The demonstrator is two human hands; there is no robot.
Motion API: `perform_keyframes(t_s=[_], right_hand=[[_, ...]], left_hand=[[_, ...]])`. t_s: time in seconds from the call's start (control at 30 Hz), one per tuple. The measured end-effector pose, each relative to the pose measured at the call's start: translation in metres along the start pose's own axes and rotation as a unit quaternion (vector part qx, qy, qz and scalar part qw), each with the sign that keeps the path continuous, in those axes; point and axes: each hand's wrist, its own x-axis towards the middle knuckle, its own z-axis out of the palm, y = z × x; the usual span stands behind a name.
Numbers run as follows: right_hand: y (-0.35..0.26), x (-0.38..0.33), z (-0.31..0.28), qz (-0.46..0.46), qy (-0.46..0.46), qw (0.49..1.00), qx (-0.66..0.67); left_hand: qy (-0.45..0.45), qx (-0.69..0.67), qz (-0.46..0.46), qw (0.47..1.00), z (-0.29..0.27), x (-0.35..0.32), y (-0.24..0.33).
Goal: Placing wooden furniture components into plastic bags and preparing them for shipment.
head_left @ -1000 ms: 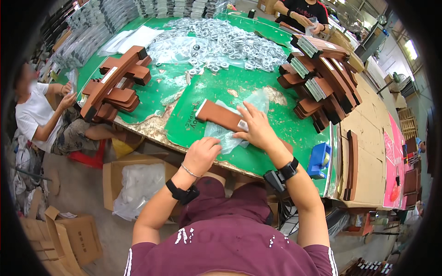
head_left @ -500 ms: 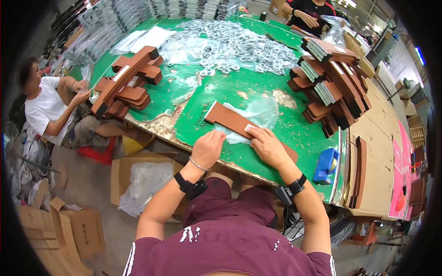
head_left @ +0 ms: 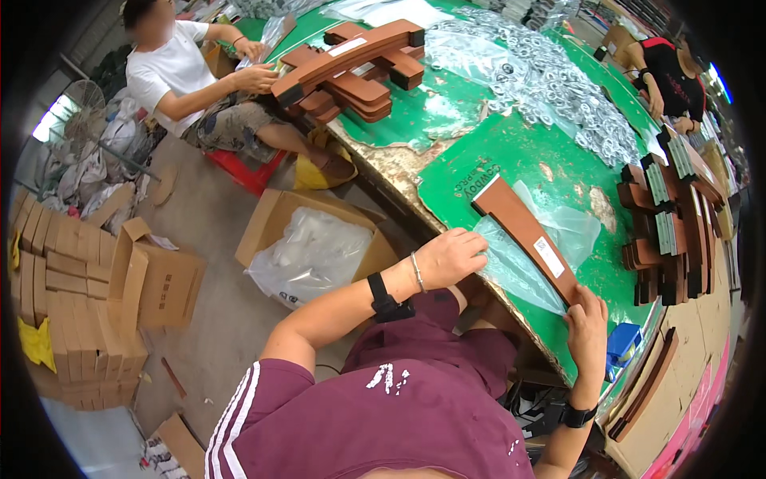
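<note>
A flat brown board (head_left: 523, 229) with a white label (head_left: 549, 257) lies slanted on the green tabletop, on top of a clear plastic bag (head_left: 570, 231). My right hand (head_left: 588, 326) grips the board's near end, thumb and fingers bent round its edge. My left hand (head_left: 449, 259) is closed at the table's front edge, its fingertips against the near border of the bag. Whatever it pinches is too small to make out.
Stacked brown boards stand at the left (head_left: 351, 68) and right (head_left: 674, 215). Metal rings in bags (head_left: 550, 96) cover the far tabletop. A blue tape dispenser (head_left: 622, 347) sits beside my right hand. One co-worker (head_left: 171, 72) sits left; another (head_left: 674, 84) is far right. An open carton (head_left: 259, 231) stands below.
My view has swung left. My right hand has slid from the middle of the board to its near end, uncovering the white label. My left hand stays closed near the bag's border.
</note>
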Motion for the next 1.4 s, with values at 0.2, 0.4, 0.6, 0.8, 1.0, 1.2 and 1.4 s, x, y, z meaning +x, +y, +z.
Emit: perform_keyframes(t_s=[0.2, 0.4, 0.6, 0.8, 1.0, 1.2, 1.4], right_hand=[[-0.005, 0.024, -0.011, 0.154, 0.018, 0.972, 0.174], [0.016, 0.070, 0.044, 0.161, 0.059, 0.958, 0.232], [0.007, 0.065, 0.044, 0.142, -0.065, 0.987, 0.040], [0.021, 0.047, 0.039, 0.173, -0.126, 0.976, 0.028], [0.031, 0.042, 0.031, 0.149, -0.168, 0.974, 0.039], [0.032, 0.051, 0.021, 0.205, -0.126, 0.970, 0.044], [-0.002, 0.079, 0.024, 0.120, 0.047, 0.988, 0.086]], left_hand=[[0.024, -0.045, -0.046, 0.998, -0.015, 0.011, 0.016], [0.001, -0.068, -0.021, 0.997, 0.019, 0.079, 0.013], [-0.119, -0.016, -0.025, 0.992, 0.048, 0.085, 0.000], [-0.155, -0.040, -0.033, 0.987, 0.022, 0.070, 0.000], [-0.170, -0.092, -0.019, 0.981, 0.015, 0.063, -0.006], [-0.164, -0.128, -0.015, 0.978, 0.023, 0.066, 0.002], [-0.150, -0.121, 0.010, 0.981, 0.026, 0.069, 0.007]])
